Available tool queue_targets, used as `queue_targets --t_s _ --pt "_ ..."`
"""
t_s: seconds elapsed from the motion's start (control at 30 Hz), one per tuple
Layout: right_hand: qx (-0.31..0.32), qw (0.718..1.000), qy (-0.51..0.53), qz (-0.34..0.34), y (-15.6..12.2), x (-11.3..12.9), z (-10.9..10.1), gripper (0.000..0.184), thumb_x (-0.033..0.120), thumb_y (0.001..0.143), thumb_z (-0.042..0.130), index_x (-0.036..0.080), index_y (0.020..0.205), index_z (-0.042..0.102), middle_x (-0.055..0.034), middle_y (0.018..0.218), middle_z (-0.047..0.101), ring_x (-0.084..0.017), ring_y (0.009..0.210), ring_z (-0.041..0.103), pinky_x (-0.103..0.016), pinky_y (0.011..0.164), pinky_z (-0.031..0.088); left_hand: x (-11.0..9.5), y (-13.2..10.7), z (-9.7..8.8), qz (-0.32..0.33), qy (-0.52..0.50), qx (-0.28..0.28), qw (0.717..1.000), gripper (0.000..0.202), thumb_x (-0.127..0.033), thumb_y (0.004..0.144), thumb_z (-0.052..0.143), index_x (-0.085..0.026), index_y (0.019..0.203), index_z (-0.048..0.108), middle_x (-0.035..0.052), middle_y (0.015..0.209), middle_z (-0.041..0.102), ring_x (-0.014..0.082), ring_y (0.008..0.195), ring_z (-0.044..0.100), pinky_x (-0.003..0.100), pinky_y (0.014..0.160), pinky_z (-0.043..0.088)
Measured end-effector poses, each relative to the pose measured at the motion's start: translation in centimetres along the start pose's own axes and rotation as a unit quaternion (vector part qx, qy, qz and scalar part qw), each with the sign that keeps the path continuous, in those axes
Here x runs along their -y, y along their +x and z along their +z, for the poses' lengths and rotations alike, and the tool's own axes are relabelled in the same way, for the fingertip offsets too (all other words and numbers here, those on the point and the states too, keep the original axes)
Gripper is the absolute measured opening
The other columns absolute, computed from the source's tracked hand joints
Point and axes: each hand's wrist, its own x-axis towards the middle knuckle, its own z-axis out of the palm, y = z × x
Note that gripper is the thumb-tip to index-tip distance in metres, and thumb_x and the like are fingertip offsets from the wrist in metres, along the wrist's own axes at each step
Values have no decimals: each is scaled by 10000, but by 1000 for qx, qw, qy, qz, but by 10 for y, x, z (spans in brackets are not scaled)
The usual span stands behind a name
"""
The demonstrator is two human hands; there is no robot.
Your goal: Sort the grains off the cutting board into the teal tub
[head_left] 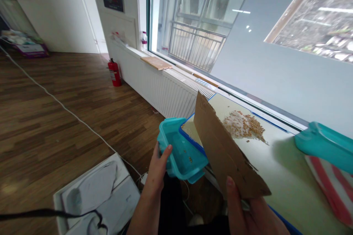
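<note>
My left hand grips the near rim of a teal plastic container, held against the table's edge and tilted; a few grains lie inside it. My right hand holds a torn piece of brown cardboard upright on the pale table top, its far end toward the window. Beyond the cardboard a heap of mixed white and brown grains lies on the table.
A teal lid rests at the right over a red-and-white striped cloth. A white radiator runs under the window. A red fire extinguisher stands on the wooden floor. A white box with a black cable sits below left.
</note>
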Motion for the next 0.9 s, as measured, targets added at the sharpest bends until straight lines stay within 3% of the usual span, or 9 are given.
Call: queue_targets --t_s 0.13,0.33,0.53,0.77,0.9 --pt "9 1000 -18 -16 -2 3 1 371 398 1020 515 165 914 783 -79 687 734 -176 613 709 -244 662 562 -2 1 -3 8 -2 -5 1000 869 -488 788 819 -251 1545 463 120 1452 628 312 1357 571 420 1110 467" --pt "0 995 55 -83 -3 -1 1 215 273 972 590 181 1026 777 -58 727 744 -160 627 712 -218 640 550 -9 -1 -5 21 -17 5 1000 806 -476 819 786 -226 1525 486 127 1421 651 304 1303 618 404 1062 509" --pt "-2 991 40 -128 -11 -19 3 272 185 958 577 191 1165 754 -75 841 778 -175 694 741 -229 667 554 -12 -2 -1 36 -5 7 999 809 -489 807 792 -224 1510 491 125 1434 640 300 1314 605 415 1101 471" --pt "52 986 50 -151 8 -12 1 385 198 939 615 197 1319 673 -68 898 793 -187 732 762 -228 672 586 -14 2 1 52 5 12 999 832 -505 802 788 -202 1510 475 145 1433 634 304 1299 612 425 1089 478" --pt "65 965 99 -233 10 -29 -5 378 196 955 571 244 1313 684 -39 832 782 -175 709 759 -226 651 583 -13 3 1 41 11 6 999 849 -507 809 777 -202 1529 446 142 1477 596 300 1324 590 422 1103 466"
